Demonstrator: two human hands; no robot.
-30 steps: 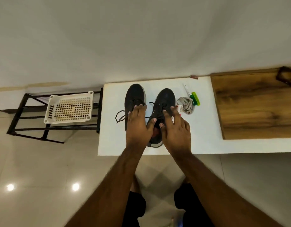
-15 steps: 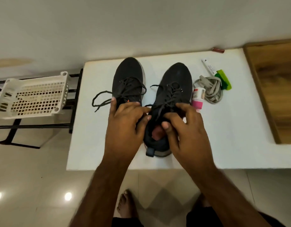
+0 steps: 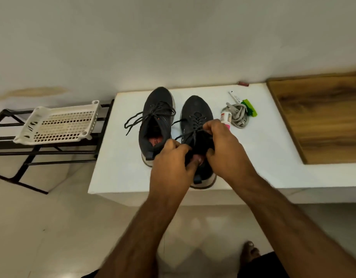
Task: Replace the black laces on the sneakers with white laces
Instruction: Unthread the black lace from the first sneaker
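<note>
Two dark sneakers stand side by side on a white table [image 3: 116, 167], toes toward the wall. The left sneaker [image 3: 156, 121] has its black laces [image 3: 137, 119] loose and trailing off to the left. Both my hands work on the right sneaker [image 3: 195, 115]. My left hand [image 3: 171, 165] grips its collar near the heel. My right hand [image 3: 225, 149] pinches the black lace at the top of the tongue. A coiled bundle of pale laces [image 3: 238, 115] lies on the table to the right of the shoes.
A small pink-and-white bottle [image 3: 225, 119], a white tube [image 3: 234, 96] and a green item [image 3: 250, 108] lie by the pale laces. A wooden board [image 3: 323, 117] covers the table's right part. A white plastic basket [image 3: 58, 123] sits on a black metal rack on the left.
My left hand has left the left sneaker and now grips the right sneaker's collar. My right hand has risen on the right sneaker's laces. The camera has shifted.
</note>
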